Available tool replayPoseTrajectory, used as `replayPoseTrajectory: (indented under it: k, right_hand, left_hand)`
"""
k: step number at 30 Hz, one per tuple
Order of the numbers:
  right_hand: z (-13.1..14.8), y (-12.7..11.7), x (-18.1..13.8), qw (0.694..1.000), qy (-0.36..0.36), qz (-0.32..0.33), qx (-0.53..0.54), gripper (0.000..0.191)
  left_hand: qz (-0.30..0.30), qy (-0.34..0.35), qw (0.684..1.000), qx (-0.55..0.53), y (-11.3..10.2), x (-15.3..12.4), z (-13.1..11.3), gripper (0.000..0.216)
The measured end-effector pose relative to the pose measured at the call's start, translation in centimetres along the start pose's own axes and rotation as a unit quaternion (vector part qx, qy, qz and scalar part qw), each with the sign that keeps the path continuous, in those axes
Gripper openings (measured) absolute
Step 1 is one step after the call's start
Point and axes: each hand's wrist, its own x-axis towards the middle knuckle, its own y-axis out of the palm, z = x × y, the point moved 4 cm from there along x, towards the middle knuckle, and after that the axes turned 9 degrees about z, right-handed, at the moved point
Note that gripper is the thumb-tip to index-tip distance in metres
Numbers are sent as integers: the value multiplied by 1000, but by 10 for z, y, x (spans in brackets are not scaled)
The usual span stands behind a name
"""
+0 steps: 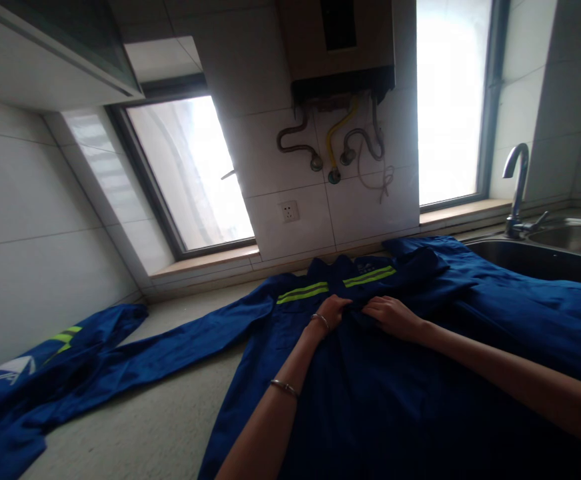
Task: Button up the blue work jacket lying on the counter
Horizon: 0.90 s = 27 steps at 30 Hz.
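Note:
A dark blue work jacket (pixel 290 340) with yellow-green reflective strips across the chest lies spread over the counter, its collar toward the wall. One sleeve stretches out to the left. At the middle of its front, just below the strips, my left hand (pixel 331 311) pinches the cloth with bent fingers; two bracelets circle that wrist and forearm. Close beside it on the right, my right hand (pixel 393 316) has its fingers curled onto the jacket's front edge. The fingertips of both hands are partly hidden in the dark fabric.
Another blue garment (pixel 55 373) with a white emblem lies at the left. More blue cloth (pixel 530 293) spreads toward the sink (pixel 565 261) and faucet (pixel 518 190) at the right. A water heater (pixel 340 47) with pipes hangs on the tiled wall between two windows.

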Motion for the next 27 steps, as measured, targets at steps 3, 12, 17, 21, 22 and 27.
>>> replayPoseTrajectory:
  k: [3, 12, 17, 21, 22, 27]
  right_hand:
    - [2, -2, -2, 999, -25, -33, -34, 26]
    - [6, -7, -11, 989, -45, -79, -120, 22]
    - [4, -6, -14, 985, -45, -98, -133, 19]
    - [6, -8, -16, 982, -66, -117, -131, 19]
    - [7, -9, -17, 981, -70, -121, -132, 20]
    - [9, -12, -18, 976, -78, -127, -158, 24]
  left_hand:
    - [-35, -27, 998, -51, -9, -3, 0, 31]
    - [-11, -39, 964, -263, -12, -6, -13, 26]
    - [28, -9, 962, -273, -15, -6, -30, 24]
    - [43, 0, 957, -286, -18, -7, -33, 24]
    - [45, 2, 956, -290, -19, -7, -33, 23]
    - [37, 5, 942, -334, -23, -8, -35, 23]
